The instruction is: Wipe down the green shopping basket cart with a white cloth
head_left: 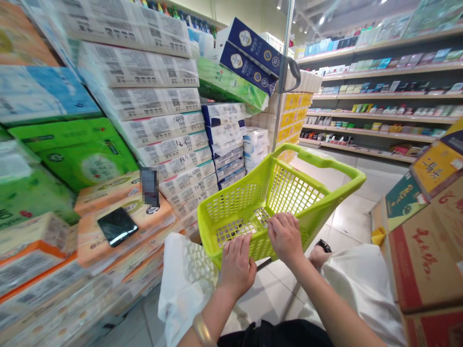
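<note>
"Fingers [284, 221]: condition, both hands?"

"Yours are curled over the rim of the green cart [280, 190], grasping it. Left hand [237, 265] at the near corner, thumb outside; right hand [285, 236] farther along the near side. Backs of both face up. Forearms enter from below, gold bangle [202, 330] on your left wrist."

"Cart: place, axis?"

"Directly before you, close to your white-clothed legs [356, 284]. Basket opens upward. Long axis slants from lower left, near you, to upper right; handle [321, 164] at that upper-right end."

"Surface, room?"

"Pale floor tiles [350, 221]. To your left, stacked packs [173, 99]; black phone [118, 226] flat on an orange pack [88, 246]. To your right, printed cartons [419, 260]. Beyond, stocked shelves [383, 75]."
</note>
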Demonstrator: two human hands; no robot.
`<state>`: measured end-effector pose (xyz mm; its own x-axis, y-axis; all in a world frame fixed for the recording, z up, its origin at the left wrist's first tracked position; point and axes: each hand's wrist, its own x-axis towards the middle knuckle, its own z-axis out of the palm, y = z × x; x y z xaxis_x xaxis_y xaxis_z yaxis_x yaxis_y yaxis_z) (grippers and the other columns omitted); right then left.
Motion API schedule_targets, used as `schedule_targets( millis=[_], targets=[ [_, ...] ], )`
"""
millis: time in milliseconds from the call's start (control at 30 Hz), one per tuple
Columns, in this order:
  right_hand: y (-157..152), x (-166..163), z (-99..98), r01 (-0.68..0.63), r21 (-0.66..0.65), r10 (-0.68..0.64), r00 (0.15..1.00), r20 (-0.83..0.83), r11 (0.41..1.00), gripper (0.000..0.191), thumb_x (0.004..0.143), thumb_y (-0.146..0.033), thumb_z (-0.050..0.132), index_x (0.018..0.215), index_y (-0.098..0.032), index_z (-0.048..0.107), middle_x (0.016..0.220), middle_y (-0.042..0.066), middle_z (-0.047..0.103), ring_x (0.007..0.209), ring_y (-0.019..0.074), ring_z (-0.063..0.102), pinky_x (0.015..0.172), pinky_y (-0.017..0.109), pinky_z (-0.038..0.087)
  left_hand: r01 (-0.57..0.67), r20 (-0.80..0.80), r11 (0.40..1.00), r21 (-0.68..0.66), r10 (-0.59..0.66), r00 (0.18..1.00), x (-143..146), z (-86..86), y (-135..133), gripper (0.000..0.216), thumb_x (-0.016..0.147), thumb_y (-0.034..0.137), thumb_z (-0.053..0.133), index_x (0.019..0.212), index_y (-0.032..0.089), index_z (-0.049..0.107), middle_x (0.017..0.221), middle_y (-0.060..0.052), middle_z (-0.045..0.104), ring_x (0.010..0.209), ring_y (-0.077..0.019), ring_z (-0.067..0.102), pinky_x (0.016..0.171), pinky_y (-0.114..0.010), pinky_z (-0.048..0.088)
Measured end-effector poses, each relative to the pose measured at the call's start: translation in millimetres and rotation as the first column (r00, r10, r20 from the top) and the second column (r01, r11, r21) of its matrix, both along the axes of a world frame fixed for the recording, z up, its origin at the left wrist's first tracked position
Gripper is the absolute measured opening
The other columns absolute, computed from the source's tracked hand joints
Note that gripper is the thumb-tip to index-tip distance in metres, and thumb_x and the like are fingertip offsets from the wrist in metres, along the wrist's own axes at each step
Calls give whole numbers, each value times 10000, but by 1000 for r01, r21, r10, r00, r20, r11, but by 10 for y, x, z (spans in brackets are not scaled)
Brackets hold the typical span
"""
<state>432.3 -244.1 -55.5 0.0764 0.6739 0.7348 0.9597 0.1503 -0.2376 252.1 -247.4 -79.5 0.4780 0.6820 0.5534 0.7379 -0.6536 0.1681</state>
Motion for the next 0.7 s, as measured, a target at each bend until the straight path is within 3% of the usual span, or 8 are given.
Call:
schedule_targets(
  millis=[167,333,433,600,700],
  targets=[
    [12,140,39,120,21,-119,993,-20,993,165,908,-227,494,828,-220,638,912,54,616,962,217,490,1024,400,302,-16,14,1000,-23,16,1000,29,7,-19,611,728,166,524,1331,156,429,1170,-114,597,1074,-265,526,974,-415,348],
    [-32,-248,-16,-46,-33,46,999,-14,998,154,910,-215,497,829,-223,628,886,39,614,955,201,496,1016,375,305,-21,5,1000,-14,21,1000,32,-3,-14,617,706,145,529,1316,144,436,1162,-116,603,1072,-270,526,970,-420,351],
    [-25,-238,-23,-80,-39,80,997,-2,996,151,915,-227,502,833,-224,629,879,33,618,948,191,502,1001,359,309,-5,-6,1000,-23,5,1000,-1,-10,-4,620,706,136,525,1318,143,431,1175,-113,595,1079,-265,521,975,-416,350],
    [27,139,41,60,-10,-60,998,15,998,160,917,-235,505,819,-216,630,882,44,618,932,207,493,949,367,328,1,0,999,-39,-1,1000,-2,18,-13,606,733,149,515,1333,147,427,1186,-112,589,1090,-263,516,982,-411,343],
    [31,125,53,117,4,-117,993,4,993,164,913,-231,504,805,-214,627,880,49,613,924,214,482,960,380,317,-15,7,1000,-20,15,1000,30,30,-23,612,723,153,522,1328,142,436,1173,-112,597,1081,-263,523,978,-412,343]
  ],
)
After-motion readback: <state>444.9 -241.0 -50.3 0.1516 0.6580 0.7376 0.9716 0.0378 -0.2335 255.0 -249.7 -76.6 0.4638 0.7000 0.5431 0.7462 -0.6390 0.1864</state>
